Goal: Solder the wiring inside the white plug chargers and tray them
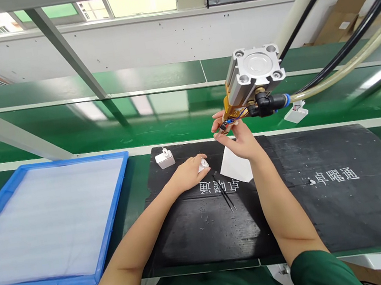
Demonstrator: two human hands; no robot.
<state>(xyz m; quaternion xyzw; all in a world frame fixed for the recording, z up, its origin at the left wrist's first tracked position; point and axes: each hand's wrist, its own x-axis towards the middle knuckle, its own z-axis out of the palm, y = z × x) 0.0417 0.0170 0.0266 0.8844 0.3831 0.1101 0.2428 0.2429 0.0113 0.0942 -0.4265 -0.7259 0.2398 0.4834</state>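
My left hand (pixel 191 173) rests on the black mat (pixel 205 236), its fingers closed round a small white plastic piece (pixel 203 163) that looks like a charger part. My right hand (pixel 239 138) is raised, with fingers round the lower end of a silver pneumatic tool (pixel 253 67) with an orange-yellow bracket. Thin blue wiring shows by those fingers; the exact grip is partly hidden. Below the right hand lies a white sheet of paper (pixel 234 164). Black tweezers (pixel 224 192) lie between my forearms. A white charger (pixel 165 159) with its prongs up stands beyond my left hand.
At the left is a blue-framed tray (pixel 110 218) with a white base. Black and clear air hoses (pixel 341 71) run from the tool to the upper right. Another white charger-like piece (pixel 296 113) sits behind the right mat. A metal post (pixel 65 51) rises at the back.
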